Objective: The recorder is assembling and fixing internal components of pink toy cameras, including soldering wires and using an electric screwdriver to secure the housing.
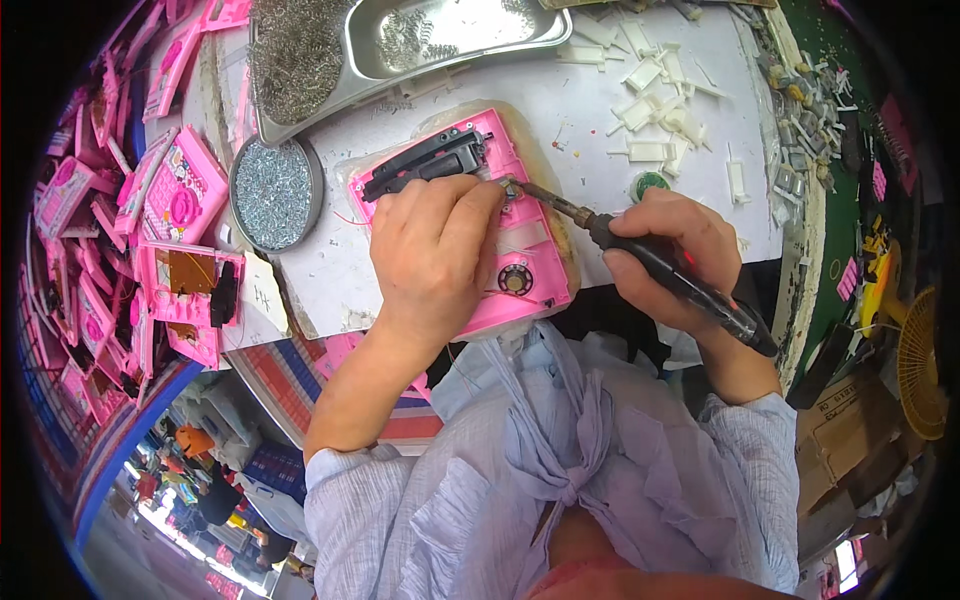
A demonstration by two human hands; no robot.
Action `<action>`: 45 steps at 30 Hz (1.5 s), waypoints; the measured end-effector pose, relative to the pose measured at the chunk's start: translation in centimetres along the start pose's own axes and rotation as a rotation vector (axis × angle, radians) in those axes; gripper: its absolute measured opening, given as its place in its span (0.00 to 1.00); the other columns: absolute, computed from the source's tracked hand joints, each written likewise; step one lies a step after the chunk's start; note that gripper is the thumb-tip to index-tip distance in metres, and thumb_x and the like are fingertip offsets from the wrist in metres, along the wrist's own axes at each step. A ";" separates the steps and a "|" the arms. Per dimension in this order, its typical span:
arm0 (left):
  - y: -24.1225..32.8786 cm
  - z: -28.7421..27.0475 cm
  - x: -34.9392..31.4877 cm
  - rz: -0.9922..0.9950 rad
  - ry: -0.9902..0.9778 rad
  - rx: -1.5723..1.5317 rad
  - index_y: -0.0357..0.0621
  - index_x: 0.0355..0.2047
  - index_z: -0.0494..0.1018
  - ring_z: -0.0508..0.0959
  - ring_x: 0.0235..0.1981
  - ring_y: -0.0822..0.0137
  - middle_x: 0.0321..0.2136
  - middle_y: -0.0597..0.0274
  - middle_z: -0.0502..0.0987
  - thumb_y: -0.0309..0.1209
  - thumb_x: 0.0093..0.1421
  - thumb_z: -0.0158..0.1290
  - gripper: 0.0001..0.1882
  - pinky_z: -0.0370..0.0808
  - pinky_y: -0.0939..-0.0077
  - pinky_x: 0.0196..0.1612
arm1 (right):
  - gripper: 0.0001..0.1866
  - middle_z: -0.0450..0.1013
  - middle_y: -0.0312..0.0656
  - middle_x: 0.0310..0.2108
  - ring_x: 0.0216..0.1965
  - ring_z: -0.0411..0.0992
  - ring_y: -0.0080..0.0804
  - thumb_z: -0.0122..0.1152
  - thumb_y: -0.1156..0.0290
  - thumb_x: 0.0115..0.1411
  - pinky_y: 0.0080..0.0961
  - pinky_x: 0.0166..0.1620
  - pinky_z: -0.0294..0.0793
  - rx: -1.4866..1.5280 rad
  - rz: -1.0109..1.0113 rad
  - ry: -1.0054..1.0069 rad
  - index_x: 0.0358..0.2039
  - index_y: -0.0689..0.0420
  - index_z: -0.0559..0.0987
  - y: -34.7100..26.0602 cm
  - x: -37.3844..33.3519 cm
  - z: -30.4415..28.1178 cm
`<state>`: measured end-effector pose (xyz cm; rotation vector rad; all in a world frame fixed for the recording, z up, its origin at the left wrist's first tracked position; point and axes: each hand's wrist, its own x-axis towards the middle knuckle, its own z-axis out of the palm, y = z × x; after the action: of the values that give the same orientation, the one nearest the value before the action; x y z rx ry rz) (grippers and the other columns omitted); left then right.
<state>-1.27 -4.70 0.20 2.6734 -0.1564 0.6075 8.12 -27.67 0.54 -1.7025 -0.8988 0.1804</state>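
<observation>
A pink plastic toy housing lies open on a padded rest before me, with a black mechanism at its upper left and a small round speaker lower down. My left hand rests over its left side, fingers bent and pressed together near the soldering iron's tip; what they pinch is hidden. In my right hand is a soldering iron with a black handle and a brownish metal shaft. Its tip points left and meets the small parts inside the housing beside my left fingertips.
A round dish of screws and a metal tray with springs stand beyond my left hand. White plastic pieces lie scattered at the far right, near a green spool. Pink housings pile up at the left.
</observation>
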 end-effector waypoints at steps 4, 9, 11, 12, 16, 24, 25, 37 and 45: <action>0.2 -0.1 0.1 -0.015 -0.003 0.004 0.43 0.36 0.79 0.78 0.31 0.60 0.32 0.62 0.80 0.20 0.50 0.67 0.13 0.70 0.66 0.34 | 0.15 0.75 0.39 0.24 0.21 0.74 0.30 0.75 0.73 0.53 0.24 0.25 0.71 -0.011 -0.007 0.006 0.40 0.57 0.80 0.0 0.0 0.1; 0.1 -0.1 0.1 -0.011 -0.011 -0.004 0.44 0.36 0.79 0.78 0.31 0.60 0.32 0.62 0.80 0.21 0.50 0.67 0.13 0.69 0.66 0.34 | 0.14 0.75 0.39 0.23 0.20 0.73 0.30 0.74 0.74 0.53 0.25 0.24 0.70 0.003 -0.007 0.000 0.40 0.58 0.80 -0.1 0.0 0.1; 0.1 -0.2 0.1 -0.011 -0.016 -0.004 0.44 0.36 0.79 0.78 0.31 0.60 0.33 0.62 0.80 0.21 0.50 0.67 0.13 0.69 0.67 0.34 | 0.15 0.74 0.39 0.23 0.20 0.71 0.29 0.73 0.76 0.53 0.25 0.24 0.67 -0.010 -0.031 -0.016 0.40 0.58 0.79 -0.1 0.1 0.1; 0.1 -0.2 0.1 -0.011 -0.020 -0.002 0.44 0.36 0.79 0.78 0.31 0.60 0.33 0.62 0.80 0.21 0.50 0.67 0.13 0.69 0.67 0.34 | 0.15 0.73 0.39 0.23 0.20 0.68 0.28 0.72 0.77 0.53 0.25 0.24 0.64 -0.021 -0.058 -0.033 0.41 0.59 0.79 0.0 0.2 0.0; -0.4 0.3 -0.3 0.022 0.001 -0.001 0.45 0.37 0.80 0.76 0.30 0.63 0.34 0.64 0.79 0.24 0.49 0.63 0.13 0.65 0.67 0.33 | 0.16 0.73 0.39 0.24 0.20 0.66 0.29 0.71 0.78 0.52 0.26 0.23 0.61 -0.074 -0.194 -0.048 0.41 0.59 0.78 0.1 0.8 0.0; 0.1 -0.1 0.1 -0.011 -0.023 -0.009 0.44 0.36 0.79 0.78 0.31 0.61 0.33 0.62 0.80 0.21 0.51 0.67 0.13 0.68 0.67 0.34 | 0.16 0.78 0.38 0.26 0.20 0.69 0.31 0.73 0.80 0.48 0.26 0.24 0.68 -0.053 -0.135 -0.010 0.38 0.58 0.80 -0.4 0.9 -0.8; 0.0 -0.1 0.1 -0.010 -0.021 -0.008 0.44 0.36 0.79 0.78 0.31 0.61 0.33 0.62 0.80 0.21 0.51 0.67 0.13 0.68 0.67 0.34 | 0.16 0.78 0.38 0.26 0.20 0.69 0.31 0.73 0.80 0.48 0.26 0.24 0.67 -0.058 -0.138 -0.010 0.38 0.58 0.80 -0.4 0.9 -0.8; -0.1 -0.2 -0.1 -0.001 -0.013 0.018 0.45 0.37 0.80 0.77 0.30 0.62 0.33 0.64 0.80 0.22 0.51 0.68 0.13 0.68 0.68 0.34 | 0.16 0.69 0.38 0.21 0.20 0.65 0.28 0.71 0.80 0.51 0.25 0.24 0.59 -0.075 -0.144 -0.004 0.41 0.61 0.78 -0.5 0.7 -1.0; -1.0 -3.1 -0.5 -0.051 0.068 0.145 0.45 0.48 0.77 0.77 0.33 0.57 0.35 0.62 0.79 0.33 0.52 0.69 0.23 0.71 0.64 0.40 | 0.16 0.74 0.38 0.23 0.19 0.67 0.28 0.74 0.78 0.51 0.23 0.23 0.64 -0.069 -0.104 0.007 0.40 0.61 0.80 -0.6 0.6 -1.7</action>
<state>-2.74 -2.53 2.19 2.7812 -0.0254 0.7182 9.21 -28.50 1.80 -1.7140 -0.9959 0.0742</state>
